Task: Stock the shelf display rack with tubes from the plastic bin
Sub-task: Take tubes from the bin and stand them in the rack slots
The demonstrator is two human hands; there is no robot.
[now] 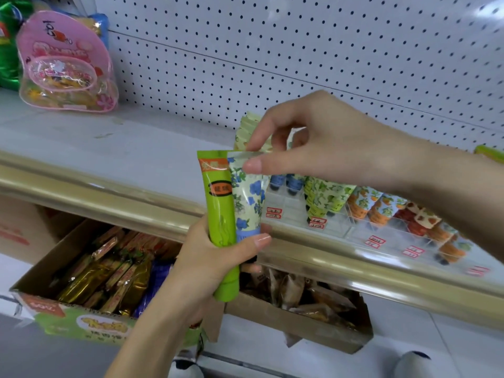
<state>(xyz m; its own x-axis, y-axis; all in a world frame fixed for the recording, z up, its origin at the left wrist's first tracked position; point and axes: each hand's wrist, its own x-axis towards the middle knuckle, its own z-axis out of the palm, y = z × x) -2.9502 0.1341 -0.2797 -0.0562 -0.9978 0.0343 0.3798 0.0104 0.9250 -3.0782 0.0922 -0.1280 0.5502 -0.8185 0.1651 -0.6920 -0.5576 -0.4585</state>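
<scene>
The white pegboard panel (300, 50) is standing behind both of your hands. The white shelf (109, 148) is running beneath them, and its gold front rail (95, 184) is passing just behind your left hand (212, 263).

Below that hand, two open cardboard boxes are sitting on the lower level. The snack box (68, 320) is lying to its left, and the brown box (300, 326) is lying under it and to its right.

The clear display rack (351, 230) is resting on the shelf beneath the wrist of your right hand (327, 140). It is holding leaf-print tubes (327, 195) and, farther right, orange-print tubes (373, 205). A pink bag (65, 64) is lying on the shelf well to the upper left of your left hand.

Your left hand is grasping two upright tubes by their lower ends: the green tube (218, 203) and the blue-flower tube (248, 197). They are touching side by side, and the green cap is protruding under the hand. Your right hand is pinching the flat crimped top of the blue-flower tube between thumb and forefinger.

A pale yellow tube (245, 129) is showing just behind those fingertips. The view is not showing whether it is standing in the rack or being held.
</scene>
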